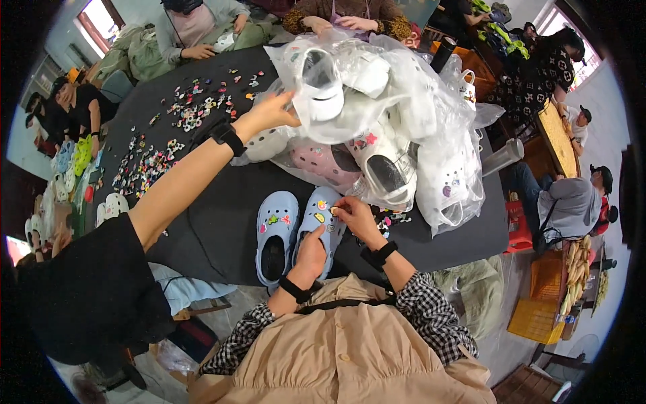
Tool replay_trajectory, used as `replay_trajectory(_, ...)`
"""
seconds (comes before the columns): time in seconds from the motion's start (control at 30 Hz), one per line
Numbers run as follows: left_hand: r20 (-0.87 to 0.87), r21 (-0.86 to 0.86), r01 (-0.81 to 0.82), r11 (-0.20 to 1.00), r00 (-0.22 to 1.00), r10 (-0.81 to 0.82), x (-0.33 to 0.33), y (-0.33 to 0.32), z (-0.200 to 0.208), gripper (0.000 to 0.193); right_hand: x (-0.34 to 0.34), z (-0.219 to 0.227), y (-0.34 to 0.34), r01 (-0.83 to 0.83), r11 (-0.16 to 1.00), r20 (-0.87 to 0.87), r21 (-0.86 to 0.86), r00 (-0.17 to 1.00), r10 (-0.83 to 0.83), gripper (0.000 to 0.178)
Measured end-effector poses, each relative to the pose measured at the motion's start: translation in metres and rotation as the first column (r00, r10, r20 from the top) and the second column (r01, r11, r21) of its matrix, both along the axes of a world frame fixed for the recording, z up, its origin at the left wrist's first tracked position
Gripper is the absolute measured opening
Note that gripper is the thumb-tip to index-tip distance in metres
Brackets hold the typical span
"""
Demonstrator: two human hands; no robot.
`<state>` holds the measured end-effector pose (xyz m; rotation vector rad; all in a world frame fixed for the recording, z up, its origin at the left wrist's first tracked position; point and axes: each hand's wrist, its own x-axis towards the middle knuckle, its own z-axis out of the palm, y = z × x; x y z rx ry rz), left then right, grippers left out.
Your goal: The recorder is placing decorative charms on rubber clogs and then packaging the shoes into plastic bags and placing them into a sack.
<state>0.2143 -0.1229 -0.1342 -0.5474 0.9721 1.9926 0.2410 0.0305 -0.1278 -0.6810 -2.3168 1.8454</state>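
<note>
Two light blue clogs lie side by side at the near edge of the black table [222, 222]. The left clog [276, 232] carries a few coloured charms on its toe. My left hand [311, 254] grips the right clog [323, 217] over its opening. My right hand [356, 217] is at that clog's toe, its fingertips pinching a small charm [334, 211] against the holes. Both my wrists wear black bands below checkered sleeves.
A heap of white and pink clogs in clear plastic bags [383, 128] fills the table behind my hands. A co-worker's hand [269, 113] reaches into it from the left. Loose charms [182, 114] are scattered at the far left. Other people sit around; yellow crates [538, 316] stand at the right.
</note>
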Motion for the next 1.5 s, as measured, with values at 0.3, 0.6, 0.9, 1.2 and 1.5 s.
replay_trajectory(0.3, 0.035, 0.179, 0.042, 0.983, 0.998, -0.049, -0.004, -0.013, -0.041, 0.025, -0.014, 0.007, 0.011, -0.150, 0.908, -0.014, 0.390, 0.986, 0.169, 0.018)
replay_trajectory(0.6, 0.044, 0.212, 0.020, 0.977, 0.999, -0.030, -0.003, -0.011, -0.028, 0.023, -0.030, 0.018, 0.026, -0.402, 0.858, 0.195, 0.319, 0.914, 0.355, 0.020)
replay_trajectory(0.9, -0.059, 0.082, 0.013, 0.997, 0.998, -0.008, 0.007, -0.007, -0.026, 0.027, -0.042, 0.035, 0.031, -0.528, 0.825, 0.311, 0.200, 0.833, 0.458, 0.015)
replay_trajectory(1.2, 0.047, 0.114, -0.017, 0.993, 0.999, 0.012, 0.005, -0.013, -0.027, 0.024, -0.048, 0.049, 0.024, -0.522, 0.821, 0.412, 0.230, 0.817, 0.403, 0.029)
replay_trajectory(1.5, -0.009, 0.144, 0.024, 0.989, 1.000, -0.023, 0.007, -0.009, -0.033, 0.028, -0.061, -0.007, 0.051, -0.604, 0.603, 0.265, 0.521, 0.786, 0.558, 0.081)
